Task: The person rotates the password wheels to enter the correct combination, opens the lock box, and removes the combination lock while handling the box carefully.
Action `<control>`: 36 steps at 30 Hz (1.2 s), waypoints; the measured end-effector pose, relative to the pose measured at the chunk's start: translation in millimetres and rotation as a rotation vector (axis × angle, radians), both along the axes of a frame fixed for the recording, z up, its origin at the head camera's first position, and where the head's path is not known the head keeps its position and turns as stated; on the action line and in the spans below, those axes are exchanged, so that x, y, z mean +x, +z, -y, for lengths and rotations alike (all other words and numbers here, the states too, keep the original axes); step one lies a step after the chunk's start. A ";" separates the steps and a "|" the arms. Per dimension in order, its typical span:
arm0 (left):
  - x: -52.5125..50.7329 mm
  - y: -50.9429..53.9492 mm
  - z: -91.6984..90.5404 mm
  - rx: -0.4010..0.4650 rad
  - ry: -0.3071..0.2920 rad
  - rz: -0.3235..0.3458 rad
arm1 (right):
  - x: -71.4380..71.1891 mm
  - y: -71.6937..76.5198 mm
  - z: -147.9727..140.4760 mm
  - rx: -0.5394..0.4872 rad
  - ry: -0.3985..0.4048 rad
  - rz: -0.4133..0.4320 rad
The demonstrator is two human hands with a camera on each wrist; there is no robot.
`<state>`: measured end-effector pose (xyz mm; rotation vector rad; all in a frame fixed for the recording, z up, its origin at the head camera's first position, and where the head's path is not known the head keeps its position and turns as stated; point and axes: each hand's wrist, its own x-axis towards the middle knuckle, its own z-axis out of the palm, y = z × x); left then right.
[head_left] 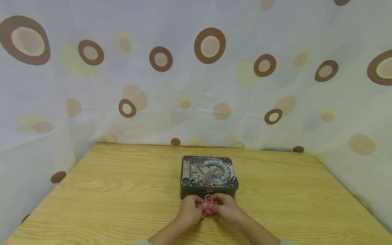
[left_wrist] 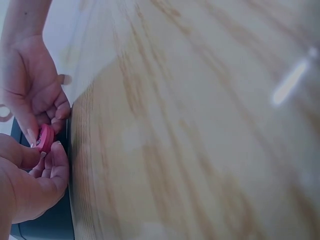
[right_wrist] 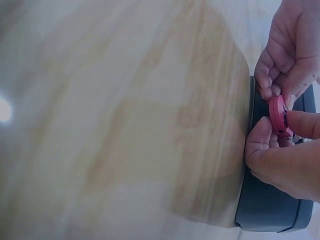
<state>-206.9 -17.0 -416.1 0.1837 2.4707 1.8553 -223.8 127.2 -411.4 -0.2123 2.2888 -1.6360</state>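
Note:
A small pink padlock [head_left: 209,207] with a silver shackle [head_left: 209,196] hangs at the front of a dark tin box [head_left: 211,172] with a printed lid. The shackle is at the red latch [head_left: 209,189]; whether it is fastened cannot be made out. My left hand [head_left: 190,208] pinches the padlock's left side between thumb and fingers. From the right, my right hand [head_left: 228,208] pinches it too, thumb on the front face. In the right wrist view, the padlock body [right_wrist: 277,115] shows edge-on between both hands, against the box's dark front wall [right_wrist: 270,205].
The box stands on a wood-grain table [head_left: 122,183]. Behind the table and along its sides hangs a pale curtain [head_left: 177,88] with brown and yellow circles. The box's closed lid faces up.

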 end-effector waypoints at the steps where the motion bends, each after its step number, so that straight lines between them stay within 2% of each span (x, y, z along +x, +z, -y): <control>1: 0.0 0.0 -0.3 -0.002 0.000 -0.002 | 0.2 0.2 0.0 0.003 -0.001 -0.002; 12: 0.5 1.1 -0.5 -0.021 0.007 -0.011 | 0.6 2.2 1.1 0.028 0.002 -0.002; 26: -0.8 -1.7 -0.6 -0.027 0.005 -0.056 | 0.8 1.8 3.0 0.054 -0.013 -0.031; 36: -0.7 -1.7 -0.4 -0.016 0.004 -0.045 | 1.1 2.8 2.5 0.018 -0.032 0.010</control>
